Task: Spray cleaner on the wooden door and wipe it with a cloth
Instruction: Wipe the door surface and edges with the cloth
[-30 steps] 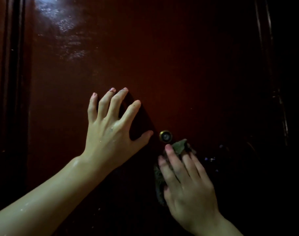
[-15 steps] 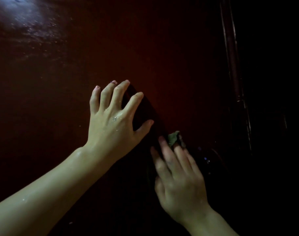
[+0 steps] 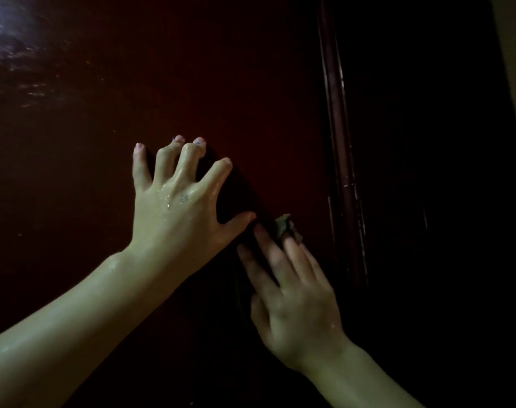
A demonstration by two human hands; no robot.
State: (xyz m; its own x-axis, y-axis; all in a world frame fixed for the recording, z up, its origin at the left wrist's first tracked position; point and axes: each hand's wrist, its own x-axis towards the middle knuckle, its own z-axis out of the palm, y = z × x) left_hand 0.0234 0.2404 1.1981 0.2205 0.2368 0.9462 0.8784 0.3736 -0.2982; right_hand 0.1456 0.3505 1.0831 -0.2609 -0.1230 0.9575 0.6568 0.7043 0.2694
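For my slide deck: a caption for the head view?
Left hand braced on the dark wooden door while right hand presses a cloth against it.

The left hand [image 3: 177, 207] is braced up front, fingers [image 3: 164, 160] spread and bent at the knuckles, thumb stretched out to the right, its back and forearm glistening wet. The right hand [image 3: 295, 301] sits lower and to the right, fingers straight and pressed flat, pointing up-left.
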